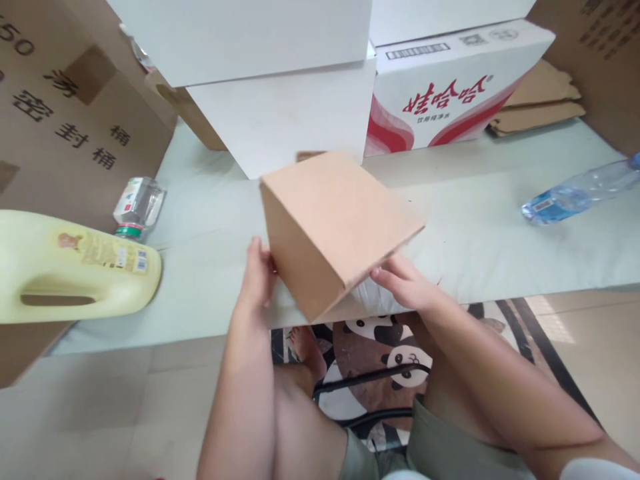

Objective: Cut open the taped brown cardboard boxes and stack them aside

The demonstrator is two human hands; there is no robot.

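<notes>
A small brown cardboard box point(330, 227) sits tilted at the near edge of a pale green mat point(500, 233). My left hand point(257, 273) presses flat against the box's left side. My right hand point(407, 283) is under its lower right corner, fingers curled beneath it and touching something white and crinkled point(370, 297) below the box. Both hands hold the box between them.
A yellow plastic jug point(70, 267) lies on its side at left, with a small clear bottle point(137, 207) behind it. White boxes point(285, 113) and a red-and-white printed carton point(450, 87) stand behind. A clear water bottle point(580, 190) lies at right. Brown cartons flank both sides.
</notes>
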